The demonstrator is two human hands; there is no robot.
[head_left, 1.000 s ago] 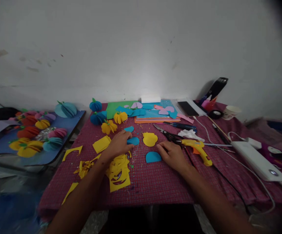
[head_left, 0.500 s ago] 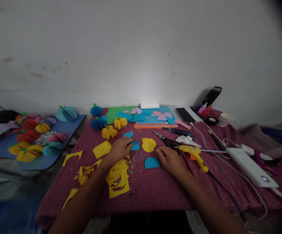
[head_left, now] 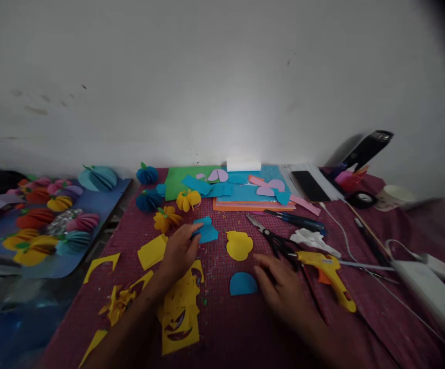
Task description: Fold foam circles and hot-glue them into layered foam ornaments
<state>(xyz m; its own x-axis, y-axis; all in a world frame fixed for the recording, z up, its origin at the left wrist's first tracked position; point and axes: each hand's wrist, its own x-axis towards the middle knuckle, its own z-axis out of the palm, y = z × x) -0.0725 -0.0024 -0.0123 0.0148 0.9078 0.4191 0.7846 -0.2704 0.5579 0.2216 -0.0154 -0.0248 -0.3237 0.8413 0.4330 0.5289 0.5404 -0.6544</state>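
Note:
My left hand (head_left: 180, 250) is closed, thumb and fingers meeting at the left edge of a light blue paper piece (head_left: 207, 231). Its fingers rest low over the red cloth. My right hand (head_left: 278, 287) has its fingers apart and holds nothing, just right of a blue half-round paper (head_left: 243, 284). A yellow rounded cutout (head_left: 239, 246) lies between the hands. Yellow paper with cut-out holes (head_left: 180, 328) is below my left hand, and a yellow paper stack (head_left: 152, 251) lies to its left.
Black scissors (head_left: 272, 238) and a yellow glue gun (head_left: 328, 271) lie at the right. Behind them are a phone (head_left: 310, 186) and a dark bottle (head_left: 368, 149). Paper pumpkins (head_left: 166, 219) stand at the back left, more on a blue side table (head_left: 110, 210).
The view has shifted closer. My left hand has drawn the light blue pieces together, and my right hand's fingers have spread and sit nearer the blue half-round.

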